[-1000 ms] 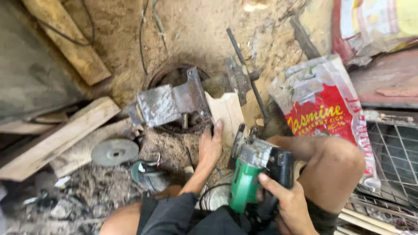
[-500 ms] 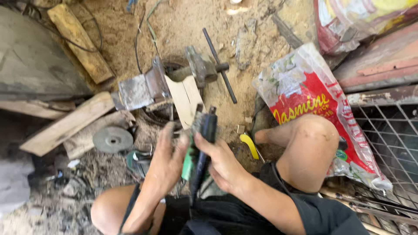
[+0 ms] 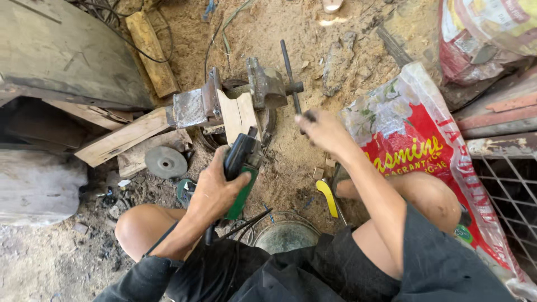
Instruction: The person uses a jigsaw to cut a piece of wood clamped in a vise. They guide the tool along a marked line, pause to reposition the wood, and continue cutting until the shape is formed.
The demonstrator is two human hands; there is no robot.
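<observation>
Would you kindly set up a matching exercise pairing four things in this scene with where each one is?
Things:
1. angle grinder
2. wooden piece
3. grinding disc
4. vise handle bar

Places:
A. clamped upright in the bench vise
B. flat on the ground beside a plank
C. gripped in the left hand
D. at the fingertips of the right hand

Pairs: 1-C, 2-A, 3-B, 4-D
</observation>
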